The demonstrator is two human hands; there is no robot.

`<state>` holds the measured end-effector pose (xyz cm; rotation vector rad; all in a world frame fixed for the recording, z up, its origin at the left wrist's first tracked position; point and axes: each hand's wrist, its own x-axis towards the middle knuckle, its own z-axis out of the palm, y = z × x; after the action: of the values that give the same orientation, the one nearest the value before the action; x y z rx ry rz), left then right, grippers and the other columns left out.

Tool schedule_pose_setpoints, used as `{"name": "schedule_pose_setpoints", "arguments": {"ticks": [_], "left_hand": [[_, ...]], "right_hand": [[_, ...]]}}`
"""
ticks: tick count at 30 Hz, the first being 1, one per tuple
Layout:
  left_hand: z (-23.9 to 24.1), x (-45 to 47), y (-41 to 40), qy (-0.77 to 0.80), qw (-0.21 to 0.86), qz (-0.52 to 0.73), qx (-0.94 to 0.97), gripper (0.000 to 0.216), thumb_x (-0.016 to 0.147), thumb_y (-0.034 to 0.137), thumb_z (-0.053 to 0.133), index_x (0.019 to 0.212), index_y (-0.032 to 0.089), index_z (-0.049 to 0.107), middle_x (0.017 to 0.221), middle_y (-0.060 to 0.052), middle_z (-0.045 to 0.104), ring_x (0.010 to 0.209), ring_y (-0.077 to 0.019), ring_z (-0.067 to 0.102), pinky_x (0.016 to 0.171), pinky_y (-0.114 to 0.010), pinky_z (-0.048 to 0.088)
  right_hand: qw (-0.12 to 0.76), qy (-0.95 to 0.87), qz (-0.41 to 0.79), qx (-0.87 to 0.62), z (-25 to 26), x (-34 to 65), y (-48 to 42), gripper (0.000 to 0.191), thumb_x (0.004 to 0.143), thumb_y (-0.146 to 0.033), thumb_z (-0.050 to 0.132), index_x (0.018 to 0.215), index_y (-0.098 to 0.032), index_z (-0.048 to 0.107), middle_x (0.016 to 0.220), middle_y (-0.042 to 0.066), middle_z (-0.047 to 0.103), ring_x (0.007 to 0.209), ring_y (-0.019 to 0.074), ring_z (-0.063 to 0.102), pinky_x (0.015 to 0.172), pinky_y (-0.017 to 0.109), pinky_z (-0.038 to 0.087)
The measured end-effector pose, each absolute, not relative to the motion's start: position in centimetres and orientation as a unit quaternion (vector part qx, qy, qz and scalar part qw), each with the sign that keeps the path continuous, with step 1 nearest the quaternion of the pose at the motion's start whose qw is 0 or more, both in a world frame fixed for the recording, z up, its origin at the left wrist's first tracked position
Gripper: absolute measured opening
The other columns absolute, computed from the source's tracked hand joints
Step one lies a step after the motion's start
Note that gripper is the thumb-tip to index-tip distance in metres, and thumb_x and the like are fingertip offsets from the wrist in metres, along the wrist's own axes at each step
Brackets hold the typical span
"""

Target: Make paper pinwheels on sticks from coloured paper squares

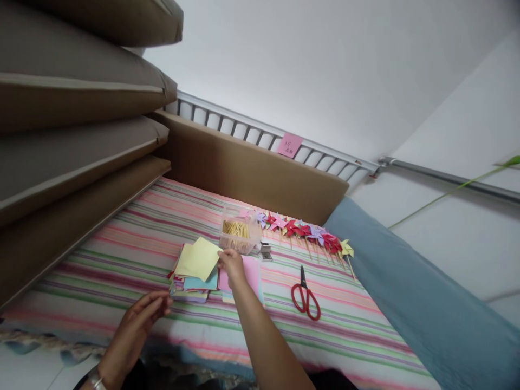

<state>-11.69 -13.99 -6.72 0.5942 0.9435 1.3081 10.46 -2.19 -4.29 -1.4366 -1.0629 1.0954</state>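
My right hand (231,264) pinches the corner of a yellow paper square (198,259) and holds it just above a stack of coloured paper sheets (194,287) on the striped bed cover (142,244). Nearer to me, my left hand (142,314) hovers with its fingers loosely extended, holding nothing. It is a short way left of and below the paper stack.
A clear plastic box of wooden sticks (239,233) stands behind the papers. A row of several paper pinwheels (304,233) lies to its right. Red-handled scissors (304,295) rest on the cover. Brown cushions (81,108) are stacked at left, with a blue cloth (406,303) at right.
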Motion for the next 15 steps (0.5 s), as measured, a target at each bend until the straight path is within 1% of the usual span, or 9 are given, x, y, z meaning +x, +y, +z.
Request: {"name": "schedule_pose_setpoints", "arguments": {"ticks": [3, 5, 8, 10, 11, 13, 15], "left_hand": [[-6.7, -10.2, -14.6, 0.417, 0.652, 0.583, 0.247, 0.032, 0.059, 0.037, 0.081, 0.083, 0.018, 0.074, 0.082, -0.006, 0.074, 0.082, -0.0208, 0.066, 0.077, -0.029, 0.052], [-6.6, -8.7, -15.2, 0.407, 0.656, 0.587, 0.245, 0.036, 0.058, 0.039, 0.081, 0.087, 0.018, 0.074, 0.090, -0.008, 0.075, 0.090, -0.0235, 0.066, 0.083, -0.032, 0.051], [-5.7, -5.8, -16.3, 0.375, 0.694, 0.566, 0.241, 0.041, 0.065, 0.043, 0.076, 0.097, 0.017, 0.073, 0.103, -0.011, 0.073, 0.102, -0.0259, 0.064, 0.091, -0.034, 0.048], [-4.5, -3.5, -16.8, 0.357, 0.727, 0.546, 0.213, 0.038, 0.068, 0.043, 0.073, 0.095, 0.016, 0.073, 0.102, -0.011, 0.073, 0.100, -0.0257, 0.065, 0.088, -0.035, 0.050], [-3.8, -2.4, -17.0, 0.352, 0.738, 0.543, 0.192, 0.034, 0.068, 0.042, 0.074, 0.091, 0.016, 0.073, 0.099, -0.011, 0.074, 0.097, -0.0253, 0.066, 0.084, -0.035, 0.052], [-2.4, -0.1, -17.2, 0.327, 0.749, 0.553, 0.161, 0.026, 0.071, 0.032, 0.073, 0.094, 0.019, 0.071, 0.102, -0.007, 0.074, 0.094, -0.0235, 0.067, 0.082, -0.036, 0.054], [-1.3, 1.9, -17.4, 0.320, 0.731, 0.583, 0.155, 0.029, 0.071, 0.021, 0.073, 0.100, 0.020, 0.069, 0.101, -0.005, 0.074, 0.091, -0.0218, 0.068, 0.080, -0.034, 0.055]], "right_hand": [[0.557, -0.387, 0.517, -0.522, -2.8, 10.8, -4.3, 0.027, 0.081, -0.042, 0.063, 0.079, -0.017, 0.053, 0.072, -0.001, 0.064, 0.061, 0.0124, 0.063, 0.061, 0.028, 0.053], [0.586, -0.361, 0.545, -0.478, -2.1, 11.1, -6.3, 0.032, 0.073, -0.046, 0.067, 0.076, -0.019, 0.049, 0.071, 0.000, 0.066, 0.062, 0.0139, 0.064, 0.061, 0.028, 0.053], [0.612, -0.335, 0.568, -0.436, -1.6, 11.8, -9.5, 0.037, 0.065, -0.047, 0.071, 0.075, -0.021, 0.047, 0.072, 0.000, 0.067, 0.062, 0.0149, 0.064, 0.058, 0.028, 0.052], [0.622, -0.326, 0.571, -0.426, -1.7, 12.3, -11.6, 0.037, 0.063, -0.046, 0.071, 0.074, -0.021, 0.046, 0.071, 0.000, 0.066, 0.062, 0.0150, 0.064, 0.058, 0.027, 0.052], [0.624, -0.325, 0.569, -0.426, -1.8, 12.6, -12.6, 0.037, 0.063, -0.047, 0.071, 0.074, -0.021, 0.046, 0.071, 0.000, 0.066, 0.062, 0.0150, 0.064, 0.059, 0.028, 0.052], [0.624, -0.331, 0.561, -0.433, -2.0, 13.1, -14.4, 0.037, 0.064, -0.048, 0.070, 0.074, -0.021, 0.047, 0.071, 0.000, 0.065, 0.064, 0.0155, 0.064, 0.061, 0.029, 0.053], [0.615, -0.346, 0.547, -0.450, -2.3, 13.6, -16.0, 0.038, 0.065, -0.051, 0.068, 0.074, -0.022, 0.047, 0.074, 0.000, 0.065, 0.068, 0.0164, 0.064, 0.064, 0.030, 0.053]]}}
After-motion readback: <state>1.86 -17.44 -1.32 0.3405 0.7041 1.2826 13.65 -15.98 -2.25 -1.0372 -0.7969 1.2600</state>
